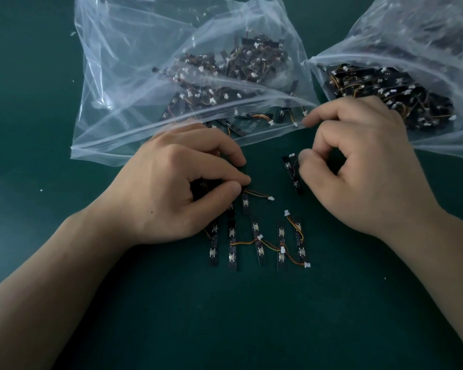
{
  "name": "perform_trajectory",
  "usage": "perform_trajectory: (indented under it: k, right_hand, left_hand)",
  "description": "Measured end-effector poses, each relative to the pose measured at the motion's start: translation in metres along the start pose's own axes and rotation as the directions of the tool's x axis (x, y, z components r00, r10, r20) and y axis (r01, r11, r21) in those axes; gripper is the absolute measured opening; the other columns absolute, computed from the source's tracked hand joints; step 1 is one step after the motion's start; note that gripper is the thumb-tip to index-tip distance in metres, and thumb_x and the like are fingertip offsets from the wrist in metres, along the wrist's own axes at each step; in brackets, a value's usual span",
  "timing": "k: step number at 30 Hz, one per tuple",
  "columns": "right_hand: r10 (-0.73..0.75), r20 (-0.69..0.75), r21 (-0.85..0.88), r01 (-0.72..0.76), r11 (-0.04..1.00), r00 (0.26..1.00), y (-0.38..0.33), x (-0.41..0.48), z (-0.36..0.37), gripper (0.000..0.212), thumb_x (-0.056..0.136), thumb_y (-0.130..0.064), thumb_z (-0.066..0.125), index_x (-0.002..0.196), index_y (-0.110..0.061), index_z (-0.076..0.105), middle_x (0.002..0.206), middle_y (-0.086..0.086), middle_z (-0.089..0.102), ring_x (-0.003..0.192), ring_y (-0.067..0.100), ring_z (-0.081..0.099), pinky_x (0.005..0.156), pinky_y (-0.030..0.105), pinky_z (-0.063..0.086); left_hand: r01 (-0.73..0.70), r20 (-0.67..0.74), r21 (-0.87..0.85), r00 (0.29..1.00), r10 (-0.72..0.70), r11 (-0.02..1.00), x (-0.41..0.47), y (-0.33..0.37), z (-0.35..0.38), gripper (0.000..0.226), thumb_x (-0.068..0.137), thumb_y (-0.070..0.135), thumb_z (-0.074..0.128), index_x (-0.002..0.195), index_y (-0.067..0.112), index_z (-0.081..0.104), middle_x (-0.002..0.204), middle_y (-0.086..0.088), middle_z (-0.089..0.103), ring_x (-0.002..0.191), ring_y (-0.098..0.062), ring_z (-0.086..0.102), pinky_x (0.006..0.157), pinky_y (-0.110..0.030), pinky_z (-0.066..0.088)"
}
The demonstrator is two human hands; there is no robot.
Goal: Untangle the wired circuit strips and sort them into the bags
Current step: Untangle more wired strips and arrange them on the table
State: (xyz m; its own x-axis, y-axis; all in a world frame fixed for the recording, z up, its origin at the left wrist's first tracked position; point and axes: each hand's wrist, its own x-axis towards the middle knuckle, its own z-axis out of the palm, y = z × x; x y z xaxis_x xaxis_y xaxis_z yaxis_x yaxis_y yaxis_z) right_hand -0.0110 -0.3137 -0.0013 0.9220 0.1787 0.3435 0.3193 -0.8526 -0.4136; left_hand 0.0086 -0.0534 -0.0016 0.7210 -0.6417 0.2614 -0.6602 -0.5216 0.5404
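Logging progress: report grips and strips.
Left grip pinching a strip. Right grip pinching second strip. Row on table, wires crossed.

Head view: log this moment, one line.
left hand pinches wired circuit strip | right hand pinches second strip | row of strips on table

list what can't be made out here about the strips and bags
Head view only:
- Left hand: its fingers and palm hide how many strips it grips.
- Right bag: cut off by the top and right edges.
- Left bag contents: crinkled plastic blurs them, so they are uncountable.
- Print on the strips: too small.
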Motion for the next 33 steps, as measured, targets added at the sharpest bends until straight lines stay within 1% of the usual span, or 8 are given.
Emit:
perform_trajectory:
  k: [3, 4, 6, 7, 13, 21, 28, 33]
  right_hand:
    - [-0.025, 0.066, 0.057, 0.021, 0.998, 0.998, 0.0043, 0.0025, -0.0059, 0.008, 0.081, -0.021, 0.058, 0.075, -0.018, 0.060, 0.110, -0.003, 0.066, 0.108, 0.024, 0.056, 0.100, 0.047, 0.040]
    - [-0.027, 0.112, 0.056, 0.021, 0.998, 0.993, 0.0045, 0.0026, -0.0072, 0.009, 0.077, -0.018, 0.056, 0.083, -0.019, 0.062, 0.111, -0.004, 0.065, 0.109, 0.024, 0.056, 0.102, 0.045, 0.038]
    - [-0.028, 0.204, 0.038, 0.020, 0.999, 0.978, 0.0020, 0.0020, -0.0076, 0.032, 0.068, -0.017, 0.055, 0.099, -0.023, 0.058, 0.115, -0.005, 0.062, 0.112, 0.023, 0.054, 0.105, 0.035, 0.027]
    - [-0.024, 0.227, 0.024, 0.019, 1.000, 0.974, 0.0008, 0.0021, -0.0072, 0.037, 0.066, -0.018, 0.055, 0.102, -0.025, 0.056, 0.116, -0.005, 0.061, 0.114, 0.022, 0.053, 0.105, 0.032, 0.022]
    - [-0.073, 0.236, 0.005, 0.074, 0.997, 0.969, -0.0012, -0.0004, -0.0035, 0.020, 0.072, -0.026, 0.058, 0.092, -0.028, 0.062, 0.120, -0.010, 0.058, 0.120, 0.017, 0.051, 0.111, 0.031, 0.014]
    - [-0.164, 0.260, 0.050, 0.156, 0.986, 0.952, 0.0008, -0.0017, -0.0028, 0.017, 0.083, -0.038, 0.067, 0.097, -0.030, 0.066, 0.130, -0.012, 0.058, 0.131, 0.011, 0.048, 0.115, 0.039, 0.017]
    - [-0.212, 0.272, 0.135, 0.181, 0.974, 0.939, 0.0025, -0.0015, -0.0036, 0.009, 0.088, -0.038, 0.068, 0.095, -0.033, 0.070, 0.129, -0.013, 0.060, 0.129, 0.009, 0.051, 0.116, 0.041, 0.020]
    - [-0.222, 0.264, 0.144, 0.189, 0.971, 0.939, 0.0048, -0.0019, -0.0023, 0.009, 0.091, -0.040, 0.066, 0.095, -0.034, 0.071, 0.128, -0.014, 0.060, 0.128, 0.008, 0.050, 0.116, 0.039, 0.019]
  left_hand:
    - [0.000, 0.001, -0.002, 1.000, 0.000, 1.000, -0.0001, -0.0002, -0.0003, 0.022, 0.097, 0.027, 0.064, 0.104, 0.019, 0.084, 0.112, 0.004, 0.071, 0.100, -0.017, 0.067, 0.085, -0.041, 0.053]
    - [0.000, 0.001, -0.003, 1.000, 0.000, 1.000, -0.0002, -0.0003, -0.0004, 0.022, 0.097, 0.027, 0.065, 0.104, 0.019, 0.084, 0.112, 0.004, 0.071, 0.100, -0.018, 0.067, 0.085, -0.041, 0.053]
    - [0.000, 0.003, -0.002, 1.000, 0.000, 1.000, -0.0007, -0.0006, -0.0003, 0.021, 0.097, 0.026, 0.065, 0.104, 0.019, 0.084, 0.113, 0.004, 0.071, 0.100, -0.018, 0.067, 0.085, -0.041, 0.053]
    - [0.000, 0.003, 0.000, 1.000, 0.000, 1.000, -0.0008, -0.0005, -0.0002, 0.021, 0.097, 0.026, 0.066, 0.104, 0.019, 0.084, 0.113, 0.003, 0.071, 0.100, -0.019, 0.067, 0.085, -0.041, 0.053]
    - [-0.008, -0.001, 0.008, 1.000, 0.008, 1.000, -0.0009, -0.0007, 0.0000, 0.020, 0.096, 0.024, 0.066, 0.104, 0.019, 0.084, 0.112, 0.003, 0.071, 0.100, -0.021, 0.067, 0.086, -0.042, 0.052]
    - [-0.005, -0.004, -0.004, 1.000, 0.005, 1.000, -0.0005, -0.0018, 0.0003, 0.020, 0.097, 0.025, 0.066, 0.104, 0.019, 0.084, 0.113, 0.003, 0.071, 0.101, -0.018, 0.067, 0.085, -0.042, 0.053]
    - [-0.029, 0.010, 0.007, 1.000, 0.029, 1.000, -0.0003, -0.0019, -0.0005, 0.019, 0.096, 0.027, 0.068, 0.106, 0.023, 0.084, 0.113, 0.002, 0.071, 0.099, -0.022, 0.068, 0.084, -0.043, 0.053]
    - [-0.026, -0.020, 0.029, 0.999, 0.027, 0.999, 0.0006, -0.0018, 0.0025, 0.015, 0.094, 0.029, 0.073, 0.102, 0.023, 0.085, 0.111, 0.004, 0.071, 0.096, -0.019, 0.068, 0.083, -0.042, 0.053]
